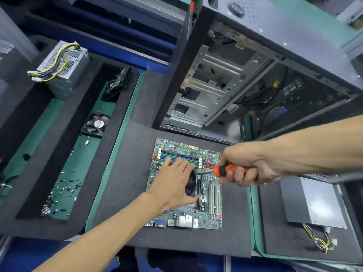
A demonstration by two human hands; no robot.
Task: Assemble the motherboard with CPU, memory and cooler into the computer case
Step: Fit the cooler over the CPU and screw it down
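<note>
A green motherboard (208, 211) lies flat on a dark foam mat (125, 173) at the centre. On the board stands a black cooler (191, 184), and my left hand (172, 183) rests on top of it with fingers spread, hiding most of it. My right hand (247, 165) grips an orange and black screwdriver (225, 170); its tip points left at the cooler's upper right corner. Blue and green memory slots (176, 156) show just beyond my left fingers. Behind the mat stands the open computer case (225, 85).
A tray on the left holds a power supply with yellow cables (62, 67), a dark board part (116, 85), a small fan (96, 124) and several loose screws (62, 193). Another power supply (318, 205) lies at the right.
</note>
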